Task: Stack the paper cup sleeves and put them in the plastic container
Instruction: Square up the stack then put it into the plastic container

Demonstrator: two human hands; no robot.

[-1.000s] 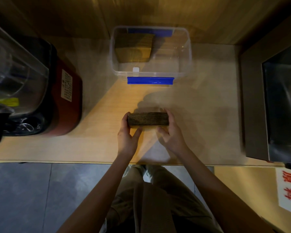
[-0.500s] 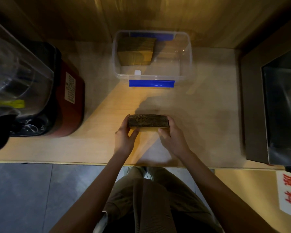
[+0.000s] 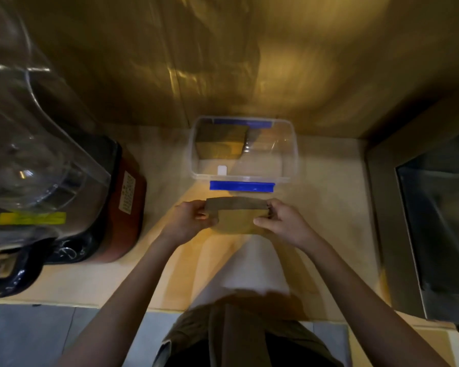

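Observation:
A stack of brown paper cup sleeves [image 3: 235, 211] is held between both hands just above the wooden counter [image 3: 326, 213]. My left hand [image 3: 187, 221] grips its left end and my right hand [image 3: 282, 223] grips its right end. Directly beyond the stack stands the clear plastic container [image 3: 293, 154] with blue clips, open on top. Another stack of brown sleeves [image 3: 220, 144] stands in the container's back left part. The right part of the container holds nothing.
A blender with a clear jug and a red-black base [image 3: 112, 207] stands at the left. A steel appliance [image 3: 421, 221] borders the counter at the right. A wooden wall [image 3: 223, 62] rises behind the container. The counter's front edge lies near my body.
Both hands lifted the sleeve stack off the counter and carried it forward toward the container. The camera tilted up, showing more of the wall.

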